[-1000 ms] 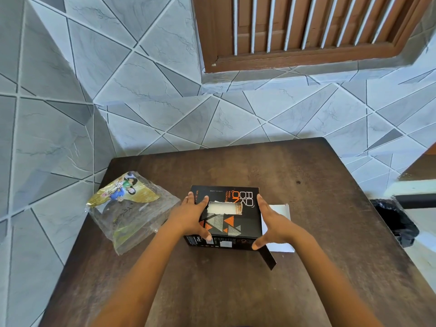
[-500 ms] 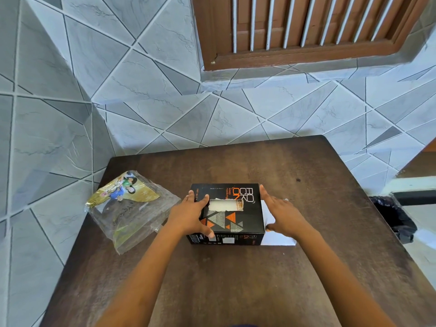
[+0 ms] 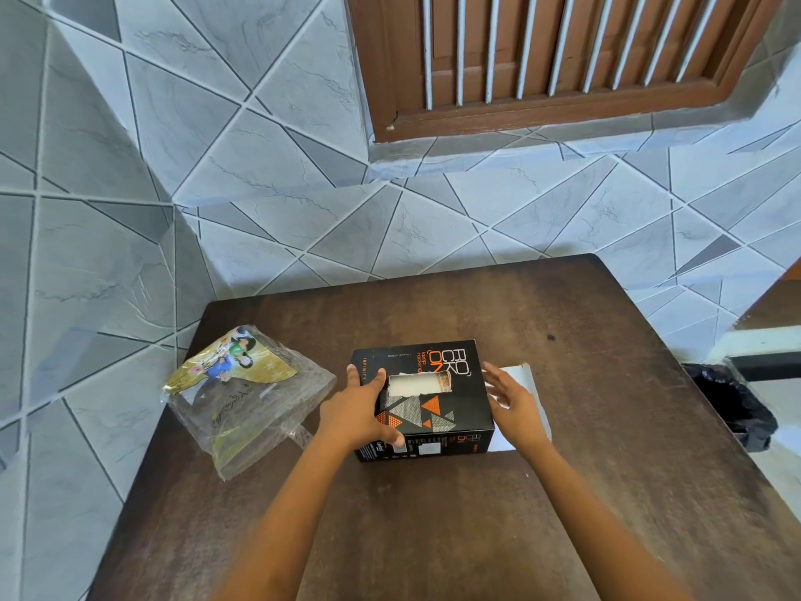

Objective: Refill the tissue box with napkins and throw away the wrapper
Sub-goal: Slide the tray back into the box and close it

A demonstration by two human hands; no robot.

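Observation:
A black tissue box [image 3: 437, 396] with orange triangles lies on the brown table [image 3: 433, 522]. White napkins [image 3: 414, 384] show through the torn slot in its top. My left hand [image 3: 355, 416] holds the box's left end, fingers on top and thumb over the front edge. Just off the box's right end, my right hand [image 3: 513, 405] is blurred, its fingers straight, over a white flap [image 3: 522, 377] that lies flat on the table. The clear plastic wrapper [image 3: 247, 396] with a yellow print lies crumpled at the table's left edge.
A bin lined with a black bag [image 3: 732, 409] stands on the floor beyond the table's right edge. Tiled walls close off the left and the back. A brown shuttered window [image 3: 563, 58] is above.
A black flap that stuck out at the box's front right a second ago is folded shut. My right hand has moved from the front corner to the box's right end. The left hand has stayed put.

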